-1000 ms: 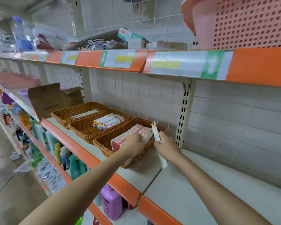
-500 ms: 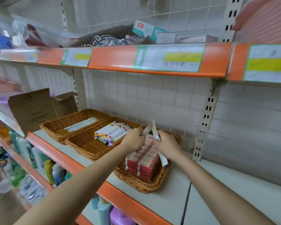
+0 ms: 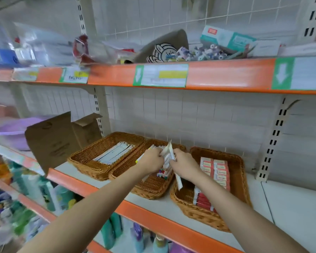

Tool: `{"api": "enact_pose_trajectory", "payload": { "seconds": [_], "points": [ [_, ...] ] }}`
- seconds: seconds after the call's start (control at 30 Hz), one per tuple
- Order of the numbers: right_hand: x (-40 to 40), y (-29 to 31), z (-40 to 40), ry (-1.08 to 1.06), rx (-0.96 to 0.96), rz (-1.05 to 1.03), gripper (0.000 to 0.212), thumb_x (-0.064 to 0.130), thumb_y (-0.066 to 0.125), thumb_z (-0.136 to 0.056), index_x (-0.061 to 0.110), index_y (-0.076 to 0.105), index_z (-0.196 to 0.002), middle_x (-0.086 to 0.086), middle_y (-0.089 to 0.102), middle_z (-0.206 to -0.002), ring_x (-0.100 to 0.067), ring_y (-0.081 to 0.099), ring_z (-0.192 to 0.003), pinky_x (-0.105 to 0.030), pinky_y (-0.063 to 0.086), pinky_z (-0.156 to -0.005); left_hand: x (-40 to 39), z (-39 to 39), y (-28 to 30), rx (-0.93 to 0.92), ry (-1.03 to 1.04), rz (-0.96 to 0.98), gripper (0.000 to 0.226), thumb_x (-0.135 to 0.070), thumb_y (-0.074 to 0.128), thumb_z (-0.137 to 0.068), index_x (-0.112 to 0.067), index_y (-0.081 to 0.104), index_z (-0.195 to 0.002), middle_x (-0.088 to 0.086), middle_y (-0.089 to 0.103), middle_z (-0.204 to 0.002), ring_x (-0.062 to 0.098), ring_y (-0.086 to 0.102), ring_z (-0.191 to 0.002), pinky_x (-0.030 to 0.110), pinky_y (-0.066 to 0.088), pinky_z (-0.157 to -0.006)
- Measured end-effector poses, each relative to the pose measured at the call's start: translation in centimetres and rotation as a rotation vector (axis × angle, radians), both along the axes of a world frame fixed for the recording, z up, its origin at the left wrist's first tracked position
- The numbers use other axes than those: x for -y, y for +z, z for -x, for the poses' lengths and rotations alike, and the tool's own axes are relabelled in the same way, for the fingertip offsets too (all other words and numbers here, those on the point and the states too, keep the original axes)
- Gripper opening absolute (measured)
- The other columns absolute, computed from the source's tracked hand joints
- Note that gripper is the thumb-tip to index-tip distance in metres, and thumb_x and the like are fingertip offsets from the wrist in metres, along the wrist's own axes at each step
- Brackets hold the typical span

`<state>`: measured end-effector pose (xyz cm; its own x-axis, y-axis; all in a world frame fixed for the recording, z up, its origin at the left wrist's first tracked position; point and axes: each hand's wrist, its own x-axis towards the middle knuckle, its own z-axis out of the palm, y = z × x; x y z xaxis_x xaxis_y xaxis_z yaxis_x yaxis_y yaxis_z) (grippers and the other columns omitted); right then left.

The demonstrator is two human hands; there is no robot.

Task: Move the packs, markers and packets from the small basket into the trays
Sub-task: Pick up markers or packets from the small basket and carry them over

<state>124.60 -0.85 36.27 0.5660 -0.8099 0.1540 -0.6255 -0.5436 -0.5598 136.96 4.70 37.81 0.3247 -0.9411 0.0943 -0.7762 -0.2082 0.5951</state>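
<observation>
Three wicker trays [image 3: 243, 179] are set in a row on a shelf [image 3: 153, 203]. Over the middle tray, white packets [image 3: 169, 152] are gripped by the left hand [image 3: 151, 159] and right hand [image 3: 183, 164], though the overlap is blurred. Red packs [image 3: 215, 170] are held in the right tray.

Two bare forearms show, one entering from the near left and one from the near right. Neither carries a sleeve: both are uncovered from the frame's lower edge up to the wrist. The left hand [image 3: 151, 160] and the right hand [image 3: 185, 166] wear no gloves. No watch, bracelet or ring shows on either wrist or on the visible fingers.
</observation>
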Motion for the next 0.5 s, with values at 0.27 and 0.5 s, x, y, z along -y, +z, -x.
{"api": "enact_pose_trajectory", "payload": {
  "seconds": [0.27, 0.5],
  "points": [
    [2.4, 1.0, -3.8, 0.045, -0.039, 0.029, 0.029, 0.017, 0.045, -0.094, 0.011, 0.052, -0.122, -0.005, 0.058, -0.092, -0.023, 0.056, -0.080, -0.032, 0.044, -0.060, 1.3, -3.1, 0.1, -0.038, -0.008, 0.007, 0.019, -0.008, 0.037, -0.094, -0.005, 0.055, -0.101, 0.015, 0.065, -0.091, 0.016, 0.056, -0.057, 0.018, 0.042, -0.040],
    [3.6, 0.7, -7.3, 0.092, -0.128, 0.028, 0.036, 0.019, 0.044, -0.093, 0.011, 0.048, -0.128, -0.012, 0.061, -0.110, -0.030, 0.059, -0.096, -0.034, 0.044, -0.071, 1.8, -6.7, -0.3, -0.088, 0.043, -0.015, 0.015, -0.007, 0.036, -0.092, -0.006, 0.050, -0.090, 0.019, 0.067, -0.094, 0.017, 0.054, -0.049, 0.024, 0.045, -0.045]
  ]
}}
